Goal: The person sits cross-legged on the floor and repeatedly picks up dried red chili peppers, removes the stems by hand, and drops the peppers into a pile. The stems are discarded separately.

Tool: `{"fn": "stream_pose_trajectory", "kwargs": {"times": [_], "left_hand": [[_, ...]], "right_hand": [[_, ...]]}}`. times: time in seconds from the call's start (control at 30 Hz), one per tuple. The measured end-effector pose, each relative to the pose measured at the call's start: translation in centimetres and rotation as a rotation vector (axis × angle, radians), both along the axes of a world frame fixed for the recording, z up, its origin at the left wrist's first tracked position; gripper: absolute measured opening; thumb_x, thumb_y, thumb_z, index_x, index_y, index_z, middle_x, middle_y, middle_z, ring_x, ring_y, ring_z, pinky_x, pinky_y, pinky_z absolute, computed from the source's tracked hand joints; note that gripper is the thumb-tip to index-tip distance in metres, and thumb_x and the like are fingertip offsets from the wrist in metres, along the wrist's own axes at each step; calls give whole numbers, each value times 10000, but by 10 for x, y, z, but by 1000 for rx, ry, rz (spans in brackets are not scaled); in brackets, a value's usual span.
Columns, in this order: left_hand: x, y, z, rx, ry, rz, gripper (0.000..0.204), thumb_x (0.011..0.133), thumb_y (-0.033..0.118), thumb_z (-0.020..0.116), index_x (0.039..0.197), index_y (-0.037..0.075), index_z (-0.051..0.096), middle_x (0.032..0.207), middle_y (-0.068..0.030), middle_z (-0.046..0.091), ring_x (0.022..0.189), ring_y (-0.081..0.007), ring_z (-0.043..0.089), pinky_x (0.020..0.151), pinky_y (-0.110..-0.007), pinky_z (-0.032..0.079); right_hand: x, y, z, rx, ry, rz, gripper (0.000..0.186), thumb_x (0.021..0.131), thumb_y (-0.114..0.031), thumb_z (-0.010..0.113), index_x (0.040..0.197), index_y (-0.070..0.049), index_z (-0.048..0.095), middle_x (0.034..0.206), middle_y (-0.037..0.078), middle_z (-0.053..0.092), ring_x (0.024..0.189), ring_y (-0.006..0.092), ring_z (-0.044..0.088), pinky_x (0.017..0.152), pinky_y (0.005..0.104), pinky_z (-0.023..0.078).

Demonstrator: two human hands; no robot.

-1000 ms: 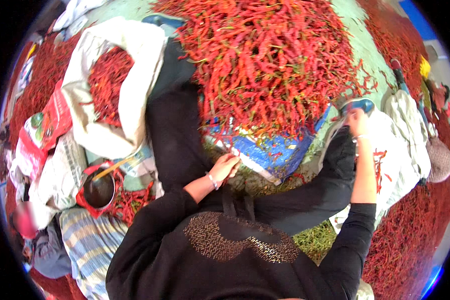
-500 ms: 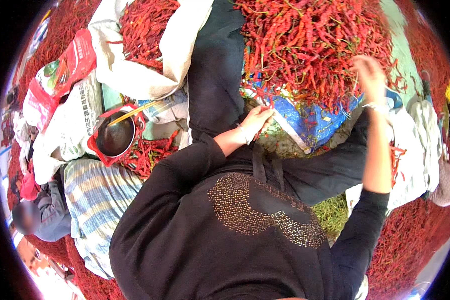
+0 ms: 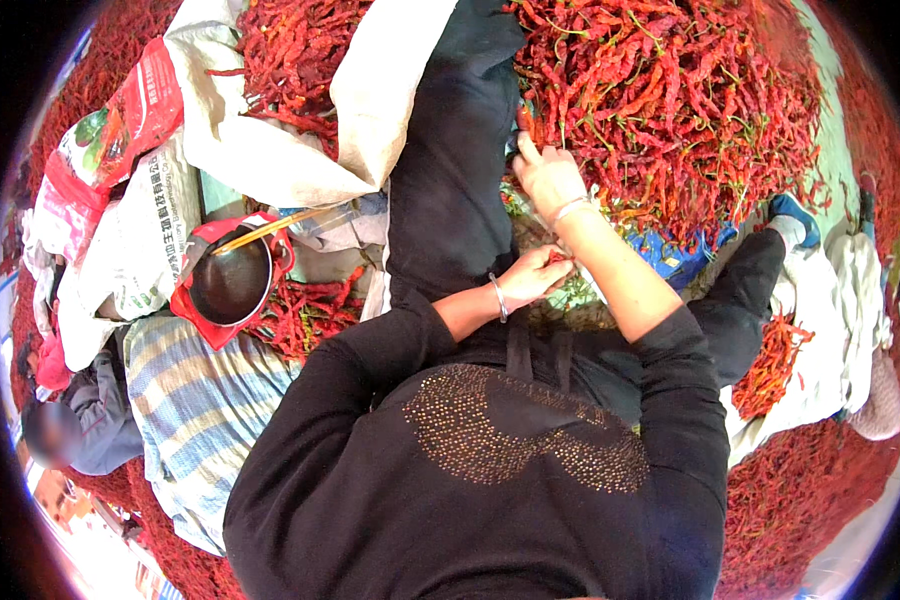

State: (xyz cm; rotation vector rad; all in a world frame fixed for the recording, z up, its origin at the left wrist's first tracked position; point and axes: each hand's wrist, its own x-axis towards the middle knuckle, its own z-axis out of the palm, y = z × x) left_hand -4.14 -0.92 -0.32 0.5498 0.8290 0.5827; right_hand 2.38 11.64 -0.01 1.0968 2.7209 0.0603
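A large heap of red chili peppers (image 3: 670,110), some with green stems, lies in front of me on blue sheeting (image 3: 670,262). My left hand (image 3: 532,277) is close to my lap with its fingers closed, and red chili shows between thumb and fingers. Further out, my right hand (image 3: 552,185) reaches to the heap's left edge. One of its fingers is stretched out, its tip beside a red chili (image 3: 525,118), and the others look partly bent. I see nothing held in it. The right forearm crosses over the near side of the sheeting.
At left, a dark bowl (image 3: 232,285) sits in a red bag with chopsticks (image 3: 260,232) across it. Behind stands an open white sack (image 3: 260,150) of chilies. A striped sack (image 3: 205,400) is near my left elbow. Another person (image 3: 105,415) is at far left.
My right hand has swung from the heap's right side across to its left edge. The left hand has shifted slightly right and down. The view has shifted a little.
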Motion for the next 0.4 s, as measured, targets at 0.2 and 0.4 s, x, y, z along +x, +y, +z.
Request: {"fn": "stream_pose_trajectory", "kwargs": {"times": [0.2,0.4], "left_hand": [[7,-1,0,-20,27,20,176,917,207,466,906,36,508,616,30,420,497,-45,364,425,-185,282],[11,-4,-1,-32,61,-113,184,921,200,461,935,22,505,647,17,431,508,-43,373,425,-178,286]], "right_hand": [[97,-21,13,-73,194,33,127,727,-106,519,836,-49,550,1025,87,526,815,230,570,714,350,488],[188,-54,16,-71,26,-91,246,700,-134,527,923,-58,600,1138,80,505,940,258,531,857,393,440]]}}
